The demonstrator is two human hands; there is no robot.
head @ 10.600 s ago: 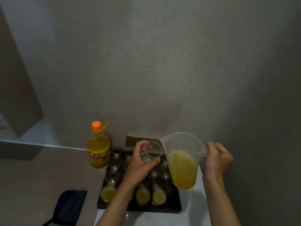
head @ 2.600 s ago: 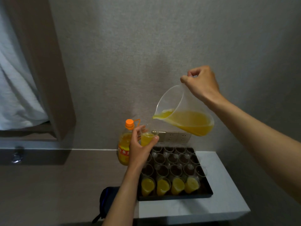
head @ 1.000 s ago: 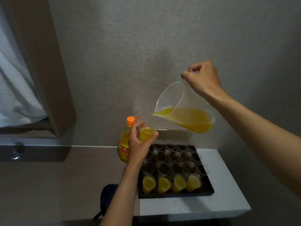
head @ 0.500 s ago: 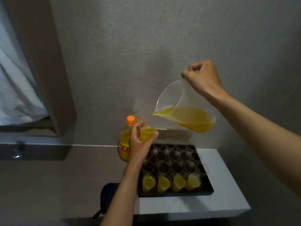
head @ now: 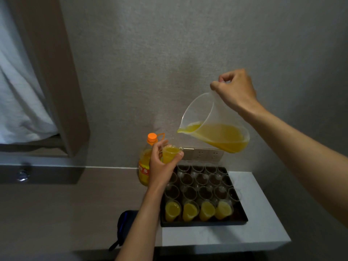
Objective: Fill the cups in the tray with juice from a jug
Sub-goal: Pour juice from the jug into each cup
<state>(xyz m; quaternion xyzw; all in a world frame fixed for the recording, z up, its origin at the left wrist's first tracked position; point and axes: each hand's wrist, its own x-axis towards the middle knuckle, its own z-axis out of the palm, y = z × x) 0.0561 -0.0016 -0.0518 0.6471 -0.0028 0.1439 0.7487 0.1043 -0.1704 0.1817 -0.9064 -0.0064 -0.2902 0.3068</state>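
Note:
My right hand point(head: 235, 90) grips the handle of a clear plastic jug point(head: 216, 127), tilted to the left, with orange juice reaching its spout. Just below the spout, my left hand point(head: 162, 164) holds a small clear cup point(head: 170, 153) nearly full of juice, raised above the tray's far left corner. The black tray point(head: 243, 213) sits on a white shelf and carries several clear cups. The front row of cups point(head: 197, 211) holds juice; the rows behind point(head: 201, 181) look empty.
A juice bottle point(head: 146, 166) with an orange cap stands left of the tray, behind my left hand. A dark pouch point(head: 126, 223) lies on the brown counter near the tray's front left. A wall socket point(head: 203, 154) is behind the tray. The white shelf point(head: 259, 223) ends at right.
Over the last second the jug and the held cup have stayed almost still, and the cup looks slightly fuller. Ten seconds ago the jug was upright and the held cup empty.

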